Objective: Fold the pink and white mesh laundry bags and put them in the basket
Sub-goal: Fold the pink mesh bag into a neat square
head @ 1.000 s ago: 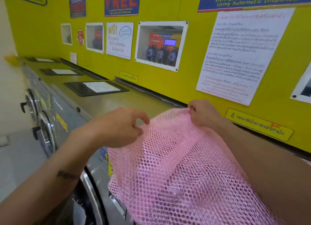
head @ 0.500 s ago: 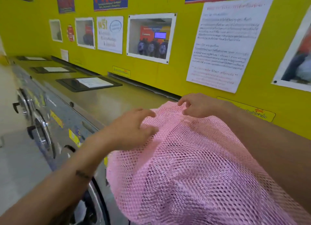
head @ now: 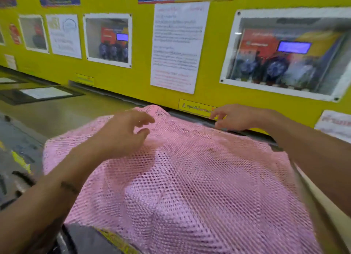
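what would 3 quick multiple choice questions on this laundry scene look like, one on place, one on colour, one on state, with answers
1. Where does the mesh bag lie?
A. spread on the machine top
B. on the floor
C. hung on the wall

2. What colour is the wall behind it?
A. white
B. yellow
C. grey

3. What are the hands doing?
A. both pinch the bag tightly
B. both open, fingers spread above the bag
C. both are out of view

Answers:
1 A, the pink mesh drapes over the grey machine top.
2 B, bright yellow shows between the posters.
3 B, the left hand and the right hand show loose fingers gripping nothing.
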Demonstrator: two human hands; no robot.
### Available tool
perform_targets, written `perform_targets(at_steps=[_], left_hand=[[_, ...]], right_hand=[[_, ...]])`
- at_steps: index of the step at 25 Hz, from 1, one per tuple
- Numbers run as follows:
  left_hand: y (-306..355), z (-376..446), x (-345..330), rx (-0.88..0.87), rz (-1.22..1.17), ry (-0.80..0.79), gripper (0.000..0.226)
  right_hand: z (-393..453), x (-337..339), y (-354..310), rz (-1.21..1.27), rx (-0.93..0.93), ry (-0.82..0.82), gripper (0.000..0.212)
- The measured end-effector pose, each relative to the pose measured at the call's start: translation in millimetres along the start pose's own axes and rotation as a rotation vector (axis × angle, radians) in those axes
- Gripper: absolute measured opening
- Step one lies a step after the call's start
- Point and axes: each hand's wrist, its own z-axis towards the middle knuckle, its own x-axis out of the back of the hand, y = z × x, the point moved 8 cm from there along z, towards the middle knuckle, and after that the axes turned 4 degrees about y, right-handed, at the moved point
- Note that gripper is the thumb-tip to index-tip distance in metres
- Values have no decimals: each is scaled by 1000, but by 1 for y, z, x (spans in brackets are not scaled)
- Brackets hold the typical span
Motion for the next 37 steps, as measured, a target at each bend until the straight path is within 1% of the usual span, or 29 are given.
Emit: perform_targets(at_steps=[2,4,6,8,10,11,12,13,15,17,21,24,26,28,29,31,32,34,36,37], left_hand=[[86,-16,-30,-71,-127,-97,21],[154,-36,-64,-92,-164,-251,22],[205,-57,-94,-87,-151,-392,33],[232,-72,-118,-55,-64,-469,51],[241,-84,-138,-11,111,-516,70],[244,-90,-146,-7,208,-525,73],[246,-92,-149,-16,274,-509,69],[247,-92,-150,-22,290,-485,59],[245,-89,-149,13,194,-452,42],[238,-86,-146,80,84,-445,32],[228,-81,-145,131,-37,-436,12],[222,-78,-147,160,-143,-462,16],[221,-77,-148,177,-210,-500,19],[222,-77,-147,195,-266,-527,20],[223,-76,-145,200,-288,-535,21],[228,-73,-139,187,-326,-532,23],[232,-72,-136,170,-342,-525,24],[242,-72,-128,128,-355,-508,24],[251,-74,-126,100,-338,-502,24],[252,-76,-128,91,-306,-502,25]], right_hand=[[-30,8,51,-57,-59,-11,40],[-56,6,94,-92,-108,-34,41],[-77,-2,124,-95,-131,-60,42],[-92,-13,138,-62,-122,-70,44],[-103,-28,140,-21,-94,-98,50],[-106,-36,141,-10,-75,-115,52],[-108,-43,141,1,-56,-125,54],[-108,-47,140,15,-42,-118,54],[-106,-45,142,52,-29,-64,47],[-103,-40,145,113,-31,-8,37],[-97,-38,151,199,-57,28,23],[-92,-41,156,226,-88,16,23],[-88,-40,164,258,-154,42,22],[-86,-40,168,325,-201,66,32],[-85,-41,167,333,-199,75,32],[-86,-40,164,341,-168,102,17],[-87,-36,164,362,-157,133,12],[-90,-18,162,378,-132,210,26],[-94,-2,160,302,-87,239,28],[-96,1,159,267,-69,221,26]])
